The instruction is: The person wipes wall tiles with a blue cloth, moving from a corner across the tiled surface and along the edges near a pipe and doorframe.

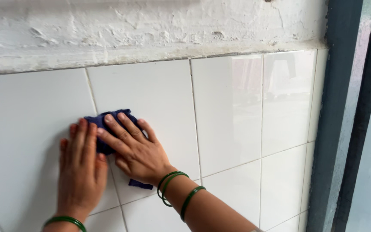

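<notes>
Head view: right hand (136, 152) and left hand (81, 167), fingers flat and slightly spread, press the blue cloth (108, 124) against the white tile (151, 99), ledge (151, 53) at 12 o'clock; on glossy glaze the cloth could slip from under the palms.

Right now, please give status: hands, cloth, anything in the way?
Both hands flat on cloth: left, right. Blue cloth pressed against white tile wall. Nothing in the way.
</notes>
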